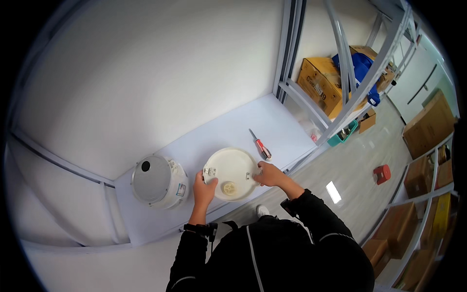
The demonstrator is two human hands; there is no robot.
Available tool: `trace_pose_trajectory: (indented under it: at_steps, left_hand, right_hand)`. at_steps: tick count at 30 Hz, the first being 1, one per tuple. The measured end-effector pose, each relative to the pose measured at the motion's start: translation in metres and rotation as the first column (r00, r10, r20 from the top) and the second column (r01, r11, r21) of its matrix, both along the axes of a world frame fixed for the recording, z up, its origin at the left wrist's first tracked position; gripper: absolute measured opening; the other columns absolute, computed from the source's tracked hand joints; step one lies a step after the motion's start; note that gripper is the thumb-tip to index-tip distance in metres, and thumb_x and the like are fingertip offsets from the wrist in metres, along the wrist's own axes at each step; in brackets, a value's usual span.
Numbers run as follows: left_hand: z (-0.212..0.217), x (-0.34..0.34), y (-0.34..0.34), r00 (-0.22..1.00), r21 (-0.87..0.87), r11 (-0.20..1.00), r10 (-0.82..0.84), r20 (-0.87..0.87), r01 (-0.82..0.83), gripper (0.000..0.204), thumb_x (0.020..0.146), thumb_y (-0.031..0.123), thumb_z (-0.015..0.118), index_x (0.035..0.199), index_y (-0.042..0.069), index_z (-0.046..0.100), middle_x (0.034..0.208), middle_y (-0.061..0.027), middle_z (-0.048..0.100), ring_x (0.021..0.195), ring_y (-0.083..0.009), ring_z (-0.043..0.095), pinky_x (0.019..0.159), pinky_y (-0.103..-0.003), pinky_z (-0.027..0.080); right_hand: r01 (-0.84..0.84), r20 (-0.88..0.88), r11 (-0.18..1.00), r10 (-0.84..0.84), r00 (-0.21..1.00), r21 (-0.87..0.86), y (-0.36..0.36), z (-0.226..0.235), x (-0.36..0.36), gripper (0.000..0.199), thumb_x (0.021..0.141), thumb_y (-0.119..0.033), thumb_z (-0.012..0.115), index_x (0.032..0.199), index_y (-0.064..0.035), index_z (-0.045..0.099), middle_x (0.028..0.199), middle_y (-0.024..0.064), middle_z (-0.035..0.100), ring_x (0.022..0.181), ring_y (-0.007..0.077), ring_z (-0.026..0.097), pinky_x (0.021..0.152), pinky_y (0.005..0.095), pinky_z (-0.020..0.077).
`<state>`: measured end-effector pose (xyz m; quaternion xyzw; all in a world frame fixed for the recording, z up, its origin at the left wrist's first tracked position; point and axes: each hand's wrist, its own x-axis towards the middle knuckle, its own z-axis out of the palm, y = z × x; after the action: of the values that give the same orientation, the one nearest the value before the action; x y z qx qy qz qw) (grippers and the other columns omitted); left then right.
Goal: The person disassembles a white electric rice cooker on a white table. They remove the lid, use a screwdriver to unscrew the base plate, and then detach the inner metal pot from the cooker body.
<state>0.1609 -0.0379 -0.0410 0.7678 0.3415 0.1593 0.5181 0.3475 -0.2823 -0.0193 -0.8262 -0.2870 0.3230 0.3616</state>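
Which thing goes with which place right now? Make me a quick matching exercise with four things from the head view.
Things
1. Screwdriver
2. Round cover
3. White drum-shaped appliance
4. Small red item

Places
A. On the floor, off to the right
B. On the table, left of the left hand
C. On the table, just beyond the right hand
D. Held between two hands

Pairs: 1-C, 2-D, 3-B, 4-A

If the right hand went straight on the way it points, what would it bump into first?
The round cream plastic lid, whose right edge the right hand holds. Past it, the line seems to cross the pale flat tabletop toward the white wall; depth is unclear.
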Motion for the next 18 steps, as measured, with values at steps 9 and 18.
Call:
trace_pose_trajectory:
  at_steps: [9,18]
  left_hand:
    - [-0.039,0.047,-0.004,0.991,0.179,0.976,0.129,-0.023,-0.123,0.090,0.083,0.025,0.087,0.156,-0.005,0.043,0.147,-0.0235,0.052,0.137,-0.0387,0.055,0.113,-0.047,0.048]
    - [-0.050,0.059,-0.026,0.992,0.305,0.945,0.123,0.005,-0.118,0.106,0.083,0.028,0.087,0.165,-0.006,0.029,0.163,-0.0294,0.038,0.147,-0.0422,0.047,0.124,-0.051,0.037]
  right_hand:
    - [-0.229,-0.074,0.956,0.219,0.973,-0.186,0.032,-0.026,0.065,0.031,0.090,-0.024,0.069,0.093,0.0069,0.071,0.070,0.0121,0.076,0.063,0.0221,0.077,0.068,0.0373,0.0628]
    - [-0.298,0.174,0.930,0.337,0.925,-0.216,0.041,-0.040,0.089,0.036,0.088,-0.029,0.070,0.079,0.0061,0.071,0.065,0.0118,0.074,0.067,0.0291,0.077,0.076,0.0420,0.0634]
